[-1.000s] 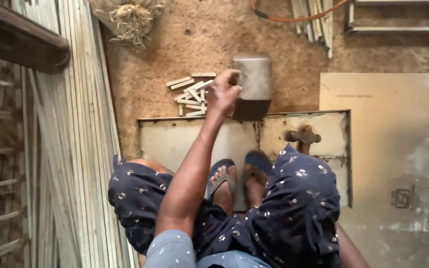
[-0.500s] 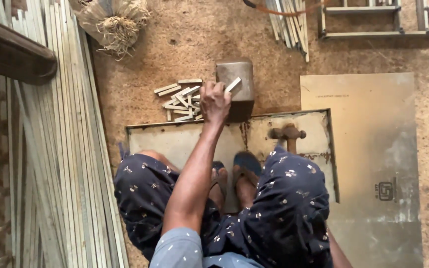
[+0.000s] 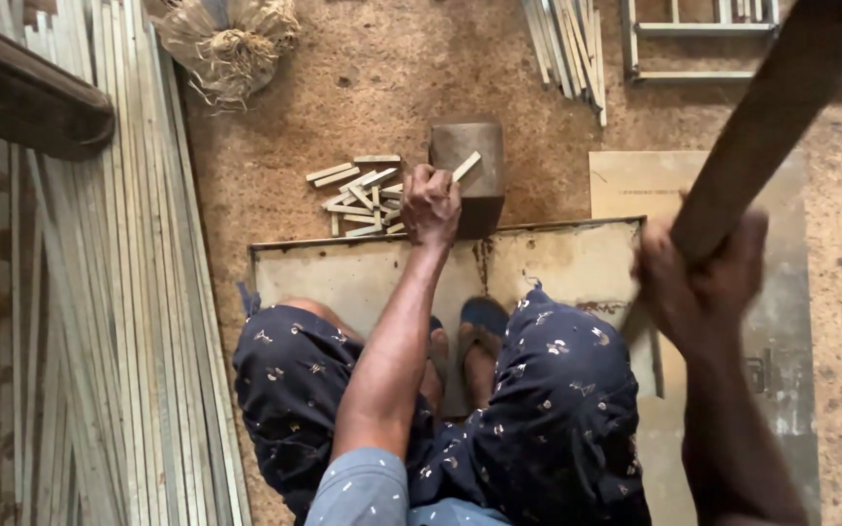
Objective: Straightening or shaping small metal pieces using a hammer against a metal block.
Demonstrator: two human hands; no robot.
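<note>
Left hand now gripping a short pale wooden stick, fingers clenched, pressing it on the square grey wooden block. Right hand newly swinging into view, fist grasping a long dark wooden handle. Loose cut sticks lying on the sawdust floor; no containers showing.

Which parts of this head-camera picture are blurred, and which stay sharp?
Head view: the right hand and the dark wooden tool it grips are smeared by motion blur; the left hand, its small wooden stick and the wooden block look sharp under soft, even light.
</note>
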